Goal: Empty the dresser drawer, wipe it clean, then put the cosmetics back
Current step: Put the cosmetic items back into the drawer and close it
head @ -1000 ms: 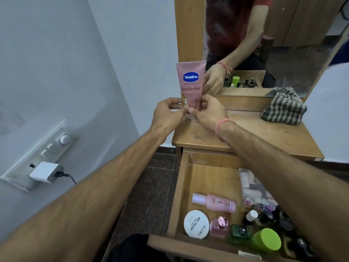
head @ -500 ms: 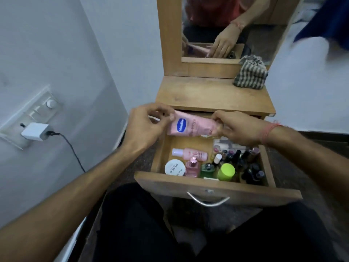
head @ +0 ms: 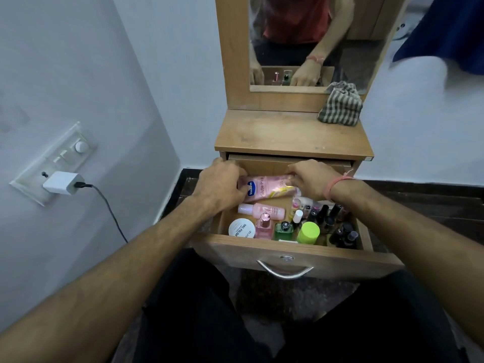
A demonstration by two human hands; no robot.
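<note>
A pink lotion tube [head: 267, 189] lies on its side at the back of the open wooden drawer [head: 296, 254]. My left hand [head: 222, 184] grips its cap end and my right hand [head: 309, 176] grips its other end. In front of it lie a small pink bottle [head: 262, 210], a round white nail polish remover tub [head: 241, 229], a pink perfume bottle [head: 263, 226], a green bottle [head: 283, 230], a lime-green cap [head: 308, 233] and several dark nail polish bottles [head: 332, 224].
A checked cloth [head: 340, 104] sits at the back right of the dresser top [head: 288, 134], below the mirror [head: 309, 40]. A white charger [head: 62, 183] with a black cable hangs from the wall socket at left. My legs are under the drawer.
The tube went from standing upright on the dresser top, to being carried sideways over the drawer, to lying low at the drawer's back. Both hands followed it down.
</note>
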